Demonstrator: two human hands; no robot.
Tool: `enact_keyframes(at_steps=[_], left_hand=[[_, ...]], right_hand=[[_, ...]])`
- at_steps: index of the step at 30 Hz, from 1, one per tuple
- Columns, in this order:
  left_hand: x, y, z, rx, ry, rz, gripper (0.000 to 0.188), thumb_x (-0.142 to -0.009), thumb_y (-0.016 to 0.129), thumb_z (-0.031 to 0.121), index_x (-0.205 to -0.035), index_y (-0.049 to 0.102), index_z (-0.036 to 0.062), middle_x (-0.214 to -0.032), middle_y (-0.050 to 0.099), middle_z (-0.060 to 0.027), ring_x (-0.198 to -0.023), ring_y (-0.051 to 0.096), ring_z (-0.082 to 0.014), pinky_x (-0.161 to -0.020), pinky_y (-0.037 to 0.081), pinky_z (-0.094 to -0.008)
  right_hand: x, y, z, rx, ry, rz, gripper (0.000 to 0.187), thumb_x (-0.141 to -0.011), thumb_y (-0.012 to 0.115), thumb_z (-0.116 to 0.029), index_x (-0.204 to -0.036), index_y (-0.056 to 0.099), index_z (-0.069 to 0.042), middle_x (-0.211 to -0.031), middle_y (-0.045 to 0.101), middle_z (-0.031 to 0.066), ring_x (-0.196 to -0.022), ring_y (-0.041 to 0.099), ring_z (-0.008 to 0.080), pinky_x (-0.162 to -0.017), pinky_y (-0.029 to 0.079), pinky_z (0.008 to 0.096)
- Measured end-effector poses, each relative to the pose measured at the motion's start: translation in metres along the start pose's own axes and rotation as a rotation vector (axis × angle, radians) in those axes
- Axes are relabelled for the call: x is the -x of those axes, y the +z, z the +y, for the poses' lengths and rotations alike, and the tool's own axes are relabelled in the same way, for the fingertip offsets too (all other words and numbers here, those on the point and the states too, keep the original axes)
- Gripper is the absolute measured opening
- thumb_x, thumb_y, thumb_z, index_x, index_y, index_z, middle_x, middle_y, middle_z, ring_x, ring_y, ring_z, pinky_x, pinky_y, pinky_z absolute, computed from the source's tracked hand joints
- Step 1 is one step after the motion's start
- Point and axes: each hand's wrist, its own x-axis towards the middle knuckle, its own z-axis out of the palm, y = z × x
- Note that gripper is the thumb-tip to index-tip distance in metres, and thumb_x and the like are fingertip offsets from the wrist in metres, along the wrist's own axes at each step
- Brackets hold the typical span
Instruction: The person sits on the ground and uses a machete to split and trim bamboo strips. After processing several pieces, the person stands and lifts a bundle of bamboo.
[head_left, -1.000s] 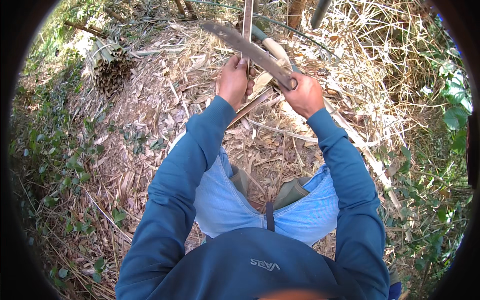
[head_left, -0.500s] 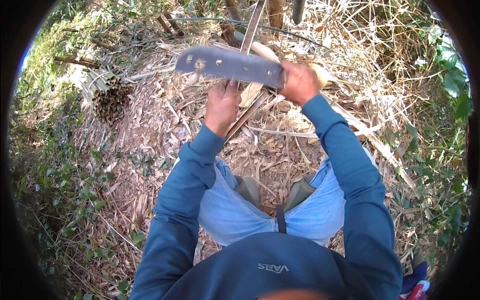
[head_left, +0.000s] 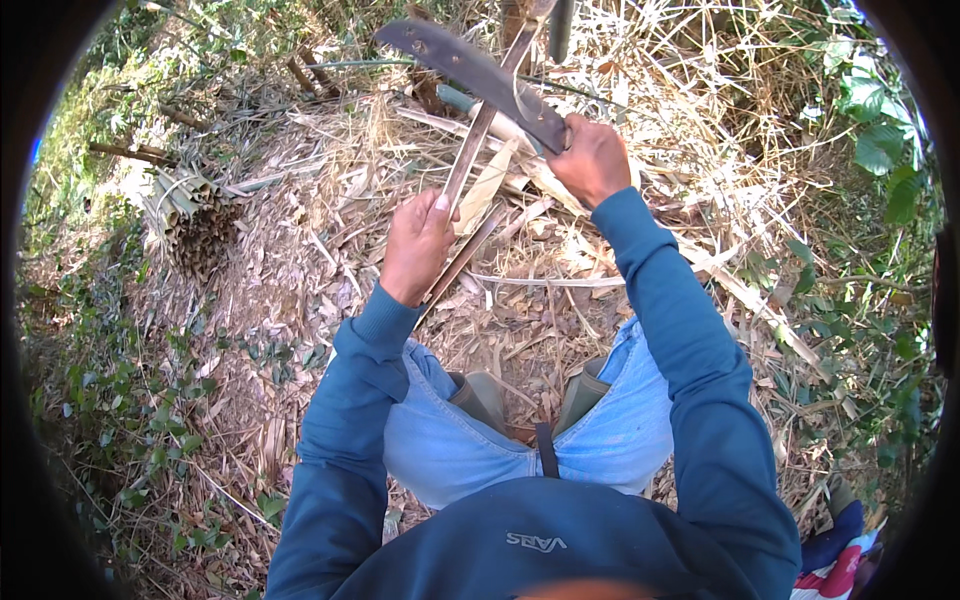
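Observation:
My left hand (head_left: pixel 418 245) is closed on a long, narrow bamboo strip (head_left: pixel 468 165), thumb on top. The strip slants away from me, up toward the far edge. Gripped in my right hand (head_left: pixel 592 162) is a machete, its handle mostly hidden by the fingers. Its dark, broad machete blade (head_left: pixel 450 65) has small holes along it and points to the far left. Blade and strip cross well beyond my left hand, with a thin pale sliver curling over the blade there. Another brown strip (head_left: pixel 465 260) lies beside my left hand, on its right.
A bundle of cut bamboo pieces (head_left: pixel 195 225) lies at the left. Pale split bamboo (head_left: pixel 750 295) and shavings litter the ground. Upright stalks (head_left: pixel 560 30) stand at the far edge. Leafy plants (head_left: pixel 885 150) grow on the right; red and white cloth (head_left: pixel 840 570) lies lower right.
The machete blade has moved away from my left hand, farther along the strip, and is now more tilted. My right hand has gone outward with it. My left hand keeps hold of the strip.

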Motion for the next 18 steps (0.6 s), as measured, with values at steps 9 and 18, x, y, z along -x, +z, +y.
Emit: enact_keyframes(at_steps=[9,18], left_hand=[[0.006,0.006,-0.003,-0.023,0.021,-0.043,0.022,-0.101,0.046,0.018,-0.084,0.053,0.0067,-0.060,0.038,0.0079,-0.049,0.031,-0.0007,-0.043,0.024,-0.0192],[0.002,0.016,0.000,-0.014,0.002,-0.123,0.022,-0.102,0.047,0.018,-0.086,0.054,0.0057,-0.065,0.043,0.0068,-0.052,0.033,-0.0016,-0.046,0.028,-0.0185]], right_hand=[[-0.013,-0.013,0.031,-0.048,0.070,0.141,0.032,-0.074,0.071,-0.032,-0.095,0.066,-0.007,-0.079,0.069,0.0162,-0.072,0.068,0.0325,-0.068,0.054,0.0415],[-0.029,-0.011,0.070,0.119,0.098,0.242,0.037,-0.082,0.065,-0.039,-0.092,0.066,-0.004,-0.077,0.067,0.0194,-0.069,0.065,0.0358,-0.067,0.053,0.0418]])
